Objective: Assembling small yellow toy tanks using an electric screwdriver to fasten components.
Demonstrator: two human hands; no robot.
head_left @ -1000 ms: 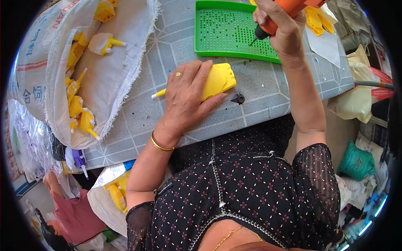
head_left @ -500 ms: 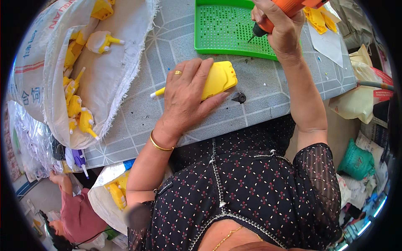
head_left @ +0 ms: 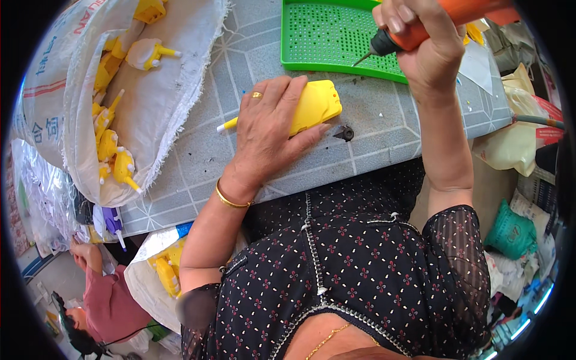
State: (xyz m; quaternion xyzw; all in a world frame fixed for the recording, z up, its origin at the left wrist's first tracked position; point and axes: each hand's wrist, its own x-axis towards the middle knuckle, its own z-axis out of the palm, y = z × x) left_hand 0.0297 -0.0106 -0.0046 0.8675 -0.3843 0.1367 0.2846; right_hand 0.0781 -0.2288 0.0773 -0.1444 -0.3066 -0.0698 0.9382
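Note:
My left hand [head_left: 267,129] is closed over a yellow plastic housing [head_left: 316,108] lying on the table, its thumb along the near side. A yellow stem with a white tip sticks out at the left of that hand. Small holes mark the housing's right end. My right hand [head_left: 431,60] grips an orange power screwdriver [head_left: 423,29] with a black nose. Its thin bit points down and left, in front of the green perforated tray [head_left: 342,71], apart from the housing. Just right of my left thumb lies a small black part [head_left: 344,133].
A white woven sack [head_left: 159,120] at the left holds several yellow pieces [head_left: 108,147]. Yellow parts [head_left: 474,33] and a white sheet [head_left: 477,66] lie at the far right. Another person [head_left: 111,303] works at lower left, beside a second sack [head_left: 141,273] of yellow parts.
My right hand has shifted to the right with the screwdriver, which now lies closer to level. My left hand stays on the housing, almost unmoved.

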